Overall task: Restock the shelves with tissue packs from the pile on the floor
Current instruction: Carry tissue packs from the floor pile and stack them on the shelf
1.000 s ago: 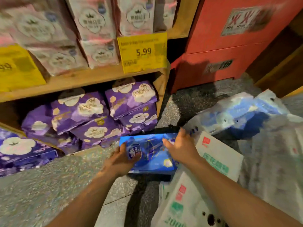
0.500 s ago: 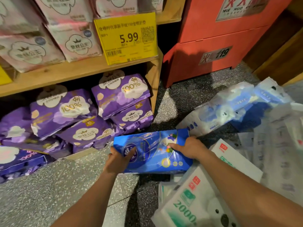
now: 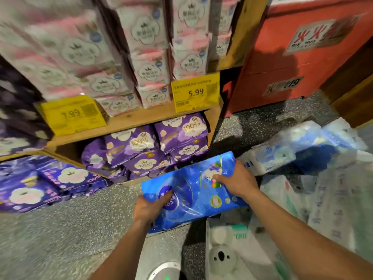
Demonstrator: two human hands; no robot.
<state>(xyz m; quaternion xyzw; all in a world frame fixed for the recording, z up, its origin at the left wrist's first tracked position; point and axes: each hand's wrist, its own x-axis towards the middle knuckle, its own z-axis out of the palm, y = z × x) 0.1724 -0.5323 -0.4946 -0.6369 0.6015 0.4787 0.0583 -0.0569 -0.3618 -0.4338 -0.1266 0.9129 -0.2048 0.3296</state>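
I hold a blue tissue pack point(image 3: 191, 190) with both hands, lifted off the floor in front of the wooden shelf point(image 3: 129, 122). My left hand point(image 3: 150, 207) grips its near left end. My right hand point(image 3: 235, 181) grips its far right side. The pile of tissue packs point(image 3: 282, 156), white and blue in clear wrap, lies on the floor to the right. The bottom shelf holds purple packs point(image 3: 145, 150); the shelf above holds pink-and-white packs point(image 3: 141, 57).
Yellow price tags point(image 3: 194, 91) hang on the shelf edge. A red cabinet point(image 3: 292, 57) stands right of the shelf. More purple packs point(image 3: 40, 184) lie on the speckled floor at left. A white pack with a koala print point(image 3: 222, 257) lies near my feet.
Both hands have raised the blue pack off the pile and tilted it, right end higher. My view has lifted, showing more of the upper shelf.
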